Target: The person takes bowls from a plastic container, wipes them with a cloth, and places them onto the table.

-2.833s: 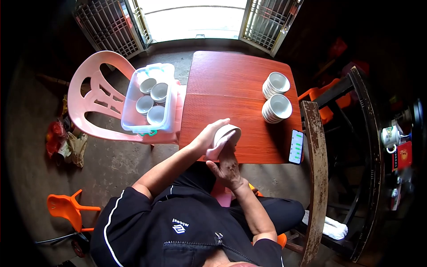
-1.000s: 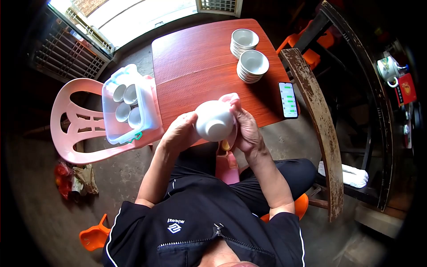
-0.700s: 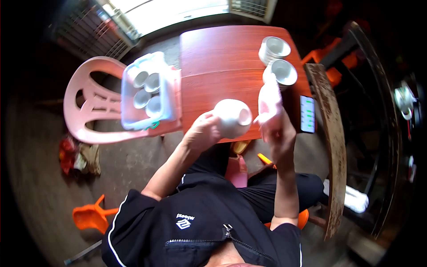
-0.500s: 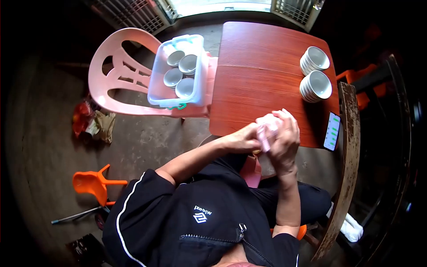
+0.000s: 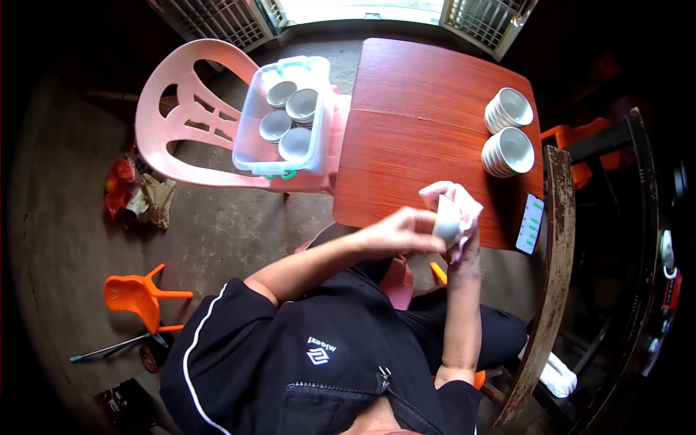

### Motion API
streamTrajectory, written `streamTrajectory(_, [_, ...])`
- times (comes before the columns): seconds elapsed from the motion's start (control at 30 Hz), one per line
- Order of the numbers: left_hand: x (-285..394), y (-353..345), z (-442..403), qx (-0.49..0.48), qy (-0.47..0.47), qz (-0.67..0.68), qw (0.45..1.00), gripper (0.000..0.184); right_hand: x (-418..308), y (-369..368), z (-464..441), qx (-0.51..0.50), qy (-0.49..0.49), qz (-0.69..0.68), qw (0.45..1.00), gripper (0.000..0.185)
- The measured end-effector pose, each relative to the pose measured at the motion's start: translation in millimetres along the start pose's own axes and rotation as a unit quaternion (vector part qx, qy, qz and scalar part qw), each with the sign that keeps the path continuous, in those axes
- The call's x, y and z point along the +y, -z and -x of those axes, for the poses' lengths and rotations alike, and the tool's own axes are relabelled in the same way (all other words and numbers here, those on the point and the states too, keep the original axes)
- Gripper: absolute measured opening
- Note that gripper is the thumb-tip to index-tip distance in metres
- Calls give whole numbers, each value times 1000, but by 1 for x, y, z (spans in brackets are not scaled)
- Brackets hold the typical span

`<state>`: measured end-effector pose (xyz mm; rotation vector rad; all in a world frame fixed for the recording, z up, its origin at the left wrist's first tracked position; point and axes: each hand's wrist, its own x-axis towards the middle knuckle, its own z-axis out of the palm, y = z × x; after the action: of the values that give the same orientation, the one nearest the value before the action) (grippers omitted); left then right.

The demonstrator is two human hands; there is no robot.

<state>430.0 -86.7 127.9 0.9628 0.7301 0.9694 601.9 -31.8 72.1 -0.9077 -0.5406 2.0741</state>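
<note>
Above my lap, at the near edge of the table, a small white bowl (image 5: 446, 220) sits tilted against a pink cloth (image 5: 467, 206). My left hand (image 5: 403, 230) grips the bowl's left side between thumb and fingers. My right hand (image 5: 468, 249) is closed around the cloth on the bowl's other side, its fingers mostly hidden by the fabric. Two stacks of white bowls stand on the right of the table: a far stack (image 5: 513, 107) and a near stack (image 5: 513, 151).
The red-brown wooden table (image 5: 406, 138) is in front of me. On its left, a pink plastic chair (image 5: 156, 109) bears a clear bin (image 5: 245, 148) with several bowls (image 5: 296, 145). A phone (image 5: 530, 223) lies at the table's right corner. An orange stool (image 5: 134, 297) stands at left.
The bowl has come into sight between my hands, where bunched cloth showed before. My right hand has turned, and the cloth now spreads over it. The view has shifted slightly.
</note>
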Motion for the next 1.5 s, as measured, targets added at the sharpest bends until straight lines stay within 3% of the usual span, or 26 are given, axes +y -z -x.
streamTrajectory(0.03, [6,3,0,9,58,182,982,37,-2,-6,7,33,-39,-1,999,73])
streamTrajectory(0.1, [3,4,-2,10,20,176,984,39,-1,-23,-1,123,-108,3,987,60])
streamTrajectory(0.13, [-8,6,-5,33,-57,5,998,40,8,-16,-3,113,-105,-23,988,56])
streamTrajectory(0.17, [-11,5,-6,54,-134,-166,975,41,17,-9,-4,103,-102,-49,988,52])
streamTrajectory(0.2, [-13,2,0,86,-86,-280,952,33,28,13,-11,45,-119,-65,990,52])
streamTrajectory(0.23, [-36,10,-3,119,-195,-379,897,20,34,30,-15,-14,-137,-81,987,53])
streamTrajectory(0.27, [-64,28,-8,119,-196,-333,915,17,24,7,-9,-58,-150,-170,972,48])
streamTrajectory(0.33, [-60,50,-20,143,-263,-462,835,17,20,-7,-14,-19,-144,-232,962,42])
streamTrajectory(0.37, [-65,67,-21,154,-183,-454,858,17,10,-19,-9,-14,-140,-229,963,41])
streamTrajectory(0.4, [-70,83,-23,164,-102,-447,874,17,18,7,-21,-131,-111,-295,940,45])
streamTrajectory(0.43, [-59,88,-23,172,-83,-550,813,17,-2,-17,-11,-197,-54,-189,961,42])
streamTrajectory(0.47, [-52,88,-22,175,-97,-580,789,16,-14,-25,-6,-194,32,26,980,43])
streamTrajectory(0.5, [-56,95,-25,165,-59,-584,793,21,-18,-29,-1,-175,69,100,977,45])
streamTrajectory(0.57, [-71,106,-33,152,-164,-672,706,28,-21,-34,2,-145,67,76,984,52])
streamTrajectory(0.67, [-79,113,-44,103,-114,-718,679,35,-21,-39,8,-153,-8,-141,978,63])
streamTrajectory(0.77, [-76,110,-50,91,-111,-737,660,34,-20,-50,14,-143,3,-176,974,69])
streamTrajectory(0.83, [-69,109,-49,70,-63,-746,659,34,-20,-54,11,-94,6,-186,978,72])
streamTrajectory(0.87, [-66,110,-51,49,-31,-748,662,35,-21,-49,12,-102,16,-122,987,74])
streamTrajectory(0.9, [-64,108,-53,24,-1,-747,664,35,-19,-39,7,-128,-5,-170,977,72])
streamTrajectory(1.0, [-65,107,-52,51,-47,-762,644,35,-8,-18,-2,-157,31,-173,972,70])
streamTrajectory(1.03, [-61,104,-51,59,-75,-767,635,32,-12,-20,-9,-125,-25,-201,971,67])
streamTrajectory(1.1, [-67,109,-48,68,-89,-772,626,37,-20,-31,1,-166,-46,-298,939,62])
streamTrajectory(1.17, [-59,100,-45,63,-54,-775,627,48,-19,-28,2,-165,-27,-278,946,61])
streamTrajectory(1.23, [-60,98,-42,69,-57,-787,610,52,-23,-32,7,-93,-21,-208,973,97])
streamTrajectory(1.37, [-50,88,-25,134,-81,-686,711,51,-16,-22,-1,-108,-28,-247,963,90])
streamTrajectory(1.5, [-45,80,1,190,-95,-617,758,45,-16,-15,-8,-103,-16,-293,951,67])
